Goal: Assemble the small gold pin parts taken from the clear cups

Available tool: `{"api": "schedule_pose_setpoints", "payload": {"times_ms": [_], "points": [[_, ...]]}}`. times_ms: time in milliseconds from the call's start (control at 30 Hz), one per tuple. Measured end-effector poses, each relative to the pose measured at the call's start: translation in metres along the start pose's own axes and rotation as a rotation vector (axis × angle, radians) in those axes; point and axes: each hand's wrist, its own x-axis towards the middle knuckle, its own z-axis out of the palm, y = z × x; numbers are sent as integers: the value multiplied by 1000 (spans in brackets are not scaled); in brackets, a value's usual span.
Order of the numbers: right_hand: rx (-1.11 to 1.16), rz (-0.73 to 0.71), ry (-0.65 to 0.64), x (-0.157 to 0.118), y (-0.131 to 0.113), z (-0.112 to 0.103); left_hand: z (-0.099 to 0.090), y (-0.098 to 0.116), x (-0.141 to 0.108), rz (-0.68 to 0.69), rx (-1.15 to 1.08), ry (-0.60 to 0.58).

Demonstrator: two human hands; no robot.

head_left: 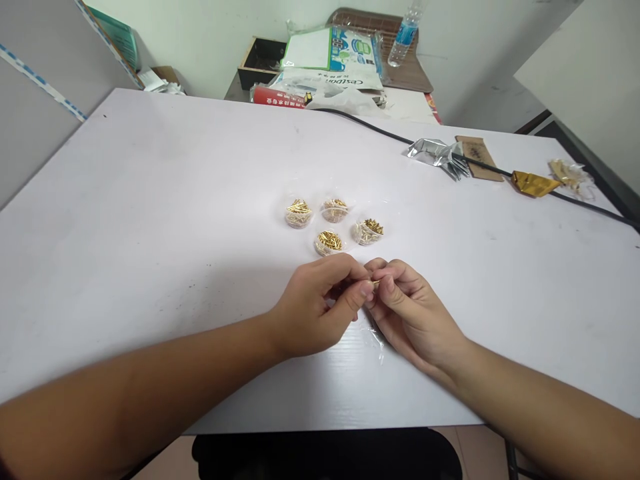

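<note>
My left hand and my right hand meet above the white table, thumbs and forefingers pinched together. Between their fingertips shows a small gold-coloured metal piece, mostly covered, so its exact kind is unclear. Both hands grip it, one at each end. Just beyond my fingers stand small clear cups of gold metal parts: a near cup of short pins, a right cup of pointed pieces, a left cup of longer pins and a back cup of tiny parts. A scrap of clear plastic lies under my right hand.
A black cable crosses the far right of the white table. Along it lie silver foil, a brown cardboard piece, a gold packet and a clear bag. Behind stand a water bottle and a black box.
</note>
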Motion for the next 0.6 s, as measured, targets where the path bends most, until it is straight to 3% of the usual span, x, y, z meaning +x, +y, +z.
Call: {"api": "schedule_pose_setpoints", "payload": {"times_ms": [600], "points": [[72, 37, 2, -3, 0, -1, 0, -2, 0, 62, 53, 38]]}}
